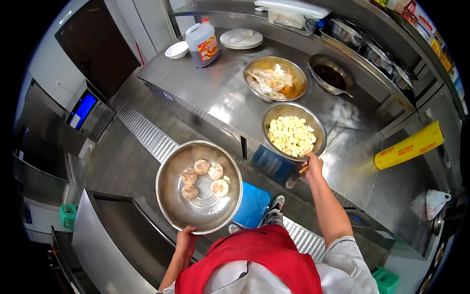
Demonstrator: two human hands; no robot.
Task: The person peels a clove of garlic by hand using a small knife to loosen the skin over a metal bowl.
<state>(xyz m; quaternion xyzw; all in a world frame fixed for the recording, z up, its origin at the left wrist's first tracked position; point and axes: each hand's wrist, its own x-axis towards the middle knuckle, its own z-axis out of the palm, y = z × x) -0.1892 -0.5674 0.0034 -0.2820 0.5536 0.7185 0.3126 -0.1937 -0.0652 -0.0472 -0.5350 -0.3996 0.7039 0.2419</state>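
Note:
My left hand (186,240) grips the near rim of a large stainless steel bowl (170,209), held above the floor. Several whole garlic bulbs (201,167) lie in it. At the steel counter's edge, my right hand (314,167) grasps the rim of a smaller metal bowl (320,128) filled with peeled garlic cloves (292,136). A small brownish handle (303,169) sticks out by the fingers of that hand; what it belongs to is hidden. Just behind the clove bowl, another metal bowl (302,90) holds crumpled clear plastic and orange-brown residue.
On the steel counter (235,110) stand a plastic jug (203,44), a white bowl (177,50), stacked plates (241,38), a pan of dark liquid (330,75) and a yellow roll (409,145). A blue stool (253,204) is by my feet; another steel unit (106,239) is left.

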